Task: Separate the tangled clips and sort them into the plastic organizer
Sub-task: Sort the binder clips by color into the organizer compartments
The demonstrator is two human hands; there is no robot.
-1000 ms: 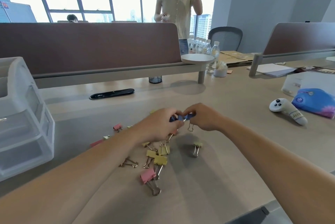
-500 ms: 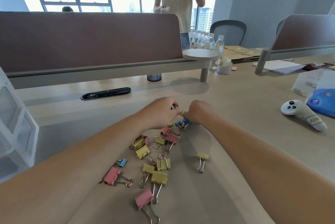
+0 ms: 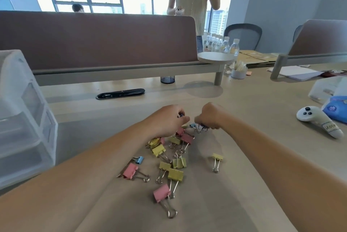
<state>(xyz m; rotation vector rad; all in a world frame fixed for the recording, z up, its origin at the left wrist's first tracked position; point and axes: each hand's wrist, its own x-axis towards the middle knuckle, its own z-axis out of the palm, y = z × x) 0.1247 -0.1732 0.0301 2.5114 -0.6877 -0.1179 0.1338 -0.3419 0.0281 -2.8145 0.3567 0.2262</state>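
Several pink, yellow and blue binder clips (image 3: 169,158) lie scattered on the wooden table. My left hand (image 3: 169,119) is at the far end of the pile, its fingers curled round a small dark blue clip (image 3: 180,115). My right hand (image 3: 208,116), a short gap to its right, pinches another dark blue clip (image 3: 202,127) whose wire handles hang below. A light blue clip (image 3: 192,125) lies between the hands. One yellow clip (image 3: 216,158) lies apart on the right. The clear plastic organizer (image 3: 24,119) with drawers stands at the left edge.
A black cable slot (image 3: 120,93) sits in the table beyond the hands. A white controller (image 3: 317,121) and a blue packet (image 3: 336,108) lie on the right. A brown divider panel (image 3: 97,38) runs behind the table, and a person stands beyond it.
The hands have drawn apart, each keeping a dark blue clip. A second ago both held one blue bundle together. The camera has tilted down and shows more of the pile.
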